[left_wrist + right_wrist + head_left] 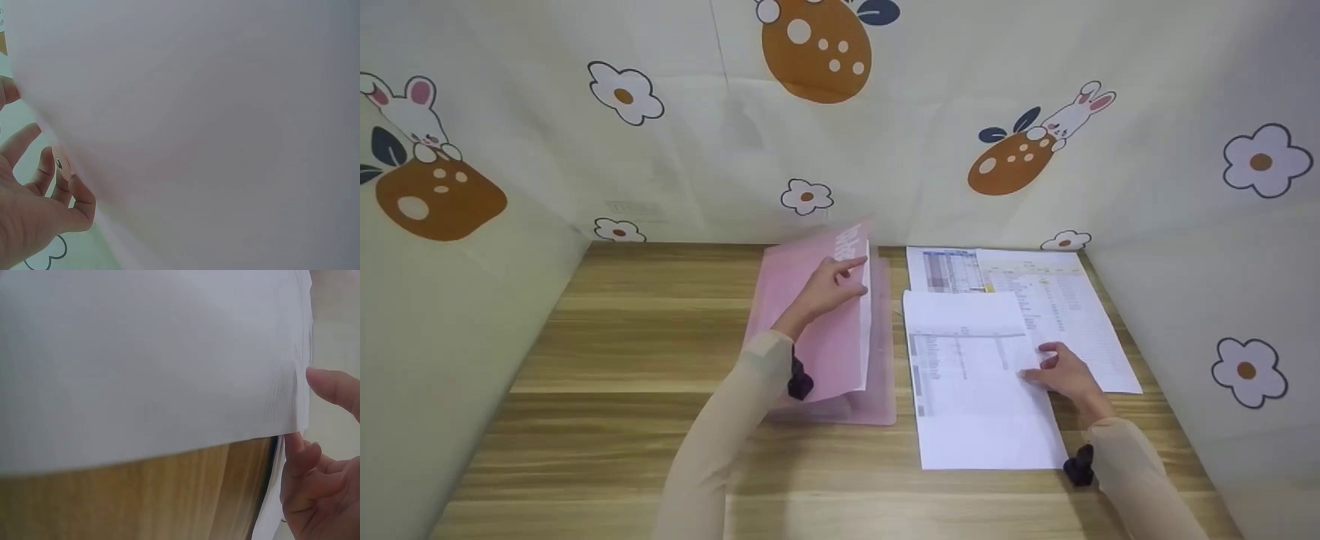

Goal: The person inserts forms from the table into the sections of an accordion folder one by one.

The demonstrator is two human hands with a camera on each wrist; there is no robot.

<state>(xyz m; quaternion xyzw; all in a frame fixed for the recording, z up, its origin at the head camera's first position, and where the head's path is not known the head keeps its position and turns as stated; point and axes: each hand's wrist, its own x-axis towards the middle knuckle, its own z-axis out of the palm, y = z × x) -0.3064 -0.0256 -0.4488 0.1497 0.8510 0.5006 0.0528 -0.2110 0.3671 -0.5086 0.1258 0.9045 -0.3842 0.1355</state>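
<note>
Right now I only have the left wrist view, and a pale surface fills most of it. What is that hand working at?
Observer: The head view shows the left hand at the raised right edge of a pink folder.
Operator: And where is the other hand?
Observer: The right hand is at the right edge of a printed sheet, to the right of the folder.
Operator: Is anything beneath that sheet?
Observer: Yes, it partly covers other printed pages.
</note>
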